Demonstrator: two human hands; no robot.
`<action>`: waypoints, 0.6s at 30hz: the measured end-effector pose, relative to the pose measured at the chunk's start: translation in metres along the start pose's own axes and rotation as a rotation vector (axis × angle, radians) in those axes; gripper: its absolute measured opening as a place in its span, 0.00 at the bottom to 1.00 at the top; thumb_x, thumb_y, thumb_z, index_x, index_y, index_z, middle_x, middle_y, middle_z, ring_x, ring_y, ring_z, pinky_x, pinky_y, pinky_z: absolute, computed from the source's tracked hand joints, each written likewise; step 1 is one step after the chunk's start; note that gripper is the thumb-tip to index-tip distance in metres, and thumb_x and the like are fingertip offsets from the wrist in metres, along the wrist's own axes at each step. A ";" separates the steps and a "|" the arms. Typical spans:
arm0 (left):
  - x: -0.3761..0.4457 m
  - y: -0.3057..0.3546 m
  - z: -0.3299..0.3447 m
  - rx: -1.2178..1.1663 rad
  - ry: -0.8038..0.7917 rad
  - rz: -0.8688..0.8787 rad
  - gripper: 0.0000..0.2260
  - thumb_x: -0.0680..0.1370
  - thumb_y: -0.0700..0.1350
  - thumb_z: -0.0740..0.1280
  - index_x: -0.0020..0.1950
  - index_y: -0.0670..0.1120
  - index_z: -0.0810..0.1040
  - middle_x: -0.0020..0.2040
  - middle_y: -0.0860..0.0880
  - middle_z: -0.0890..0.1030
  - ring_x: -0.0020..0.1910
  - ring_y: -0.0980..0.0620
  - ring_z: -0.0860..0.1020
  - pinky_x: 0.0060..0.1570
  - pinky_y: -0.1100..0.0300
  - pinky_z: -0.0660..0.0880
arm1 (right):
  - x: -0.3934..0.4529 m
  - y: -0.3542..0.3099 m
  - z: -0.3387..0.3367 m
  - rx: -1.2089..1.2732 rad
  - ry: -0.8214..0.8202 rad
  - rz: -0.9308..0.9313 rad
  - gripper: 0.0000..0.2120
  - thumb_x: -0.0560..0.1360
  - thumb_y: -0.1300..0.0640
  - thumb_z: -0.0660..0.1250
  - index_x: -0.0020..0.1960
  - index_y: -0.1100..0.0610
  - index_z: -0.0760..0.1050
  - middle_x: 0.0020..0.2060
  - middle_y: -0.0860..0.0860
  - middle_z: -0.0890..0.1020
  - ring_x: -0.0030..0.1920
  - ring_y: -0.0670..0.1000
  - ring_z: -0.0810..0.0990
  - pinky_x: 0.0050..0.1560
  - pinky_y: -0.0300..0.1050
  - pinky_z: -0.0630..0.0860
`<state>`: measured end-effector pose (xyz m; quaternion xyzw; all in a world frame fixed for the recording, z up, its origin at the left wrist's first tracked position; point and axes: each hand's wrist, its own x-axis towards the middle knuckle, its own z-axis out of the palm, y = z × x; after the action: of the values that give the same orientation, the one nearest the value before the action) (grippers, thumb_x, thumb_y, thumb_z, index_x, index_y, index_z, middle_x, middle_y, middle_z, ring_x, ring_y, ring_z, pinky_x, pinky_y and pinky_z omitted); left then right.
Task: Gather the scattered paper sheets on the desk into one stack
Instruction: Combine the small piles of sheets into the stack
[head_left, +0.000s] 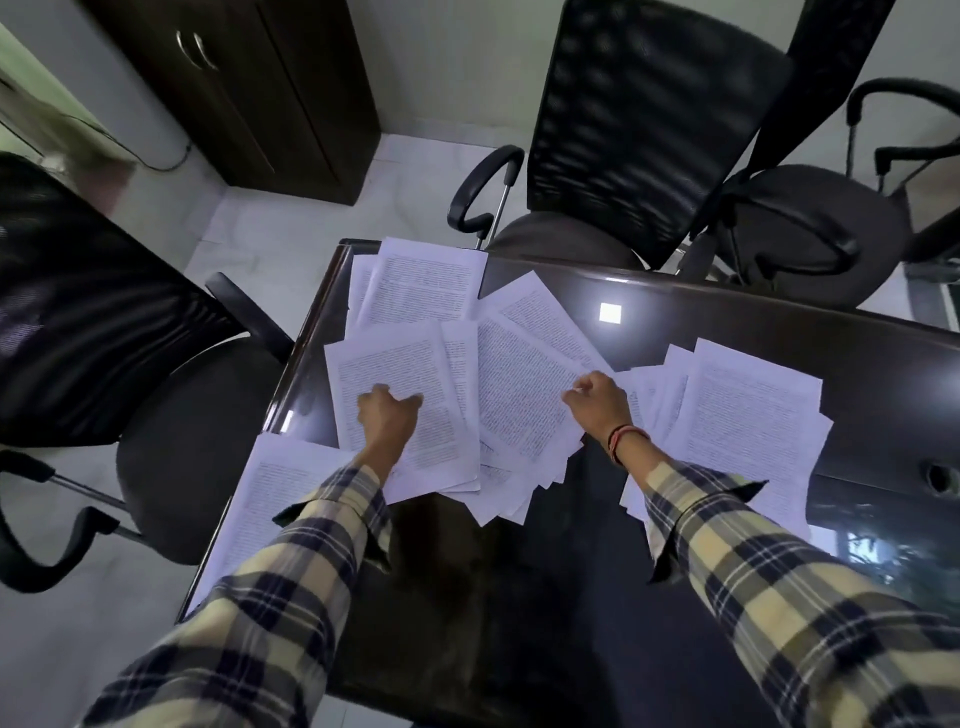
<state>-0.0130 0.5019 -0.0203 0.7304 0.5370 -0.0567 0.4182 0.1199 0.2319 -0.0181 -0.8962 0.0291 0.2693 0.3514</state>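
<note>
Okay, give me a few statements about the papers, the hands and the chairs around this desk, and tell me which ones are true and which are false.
1. Both hands rest on paper sheets. True: the left hand and the right hand each lie on printed sheets.
2. The papers already form one neat stack. False: they lie fanned and overlapping in several groups across the desk.
3. The right wrist wears a band. True.
4. The sheets are blank. False: they carry printed text.
5. A sheet lies at the desk's left edge near the left sleeve. True.
6. No chairs stand around the desk. False: black office chairs stand beside it.
</note>
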 end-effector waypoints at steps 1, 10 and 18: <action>0.011 0.001 -0.001 0.022 0.018 -0.038 0.32 0.76 0.54 0.75 0.74 0.39 0.70 0.73 0.39 0.68 0.72 0.35 0.69 0.69 0.42 0.71 | 0.011 -0.003 -0.004 -0.020 0.009 -0.015 0.14 0.77 0.57 0.71 0.59 0.63 0.77 0.55 0.57 0.81 0.54 0.57 0.79 0.52 0.40 0.69; 0.066 -0.012 -0.012 0.075 0.085 -0.226 0.48 0.68 0.58 0.81 0.77 0.42 0.58 0.76 0.37 0.58 0.76 0.35 0.58 0.73 0.36 0.64 | 0.098 0.003 -0.013 -0.331 -0.044 -0.027 0.34 0.73 0.44 0.74 0.70 0.62 0.68 0.66 0.62 0.74 0.66 0.65 0.73 0.66 0.58 0.73; 0.015 0.000 0.040 0.110 0.026 -0.148 0.48 0.69 0.55 0.81 0.78 0.40 0.57 0.75 0.41 0.59 0.76 0.38 0.60 0.72 0.36 0.63 | 0.102 -0.001 0.006 -0.404 -0.084 -0.019 0.32 0.69 0.35 0.71 0.62 0.55 0.71 0.60 0.58 0.77 0.59 0.63 0.78 0.60 0.62 0.78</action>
<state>0.0082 0.4858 -0.0540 0.7112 0.5912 -0.1073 0.3650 0.2046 0.2506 -0.0729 -0.9367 -0.0487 0.3035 0.1680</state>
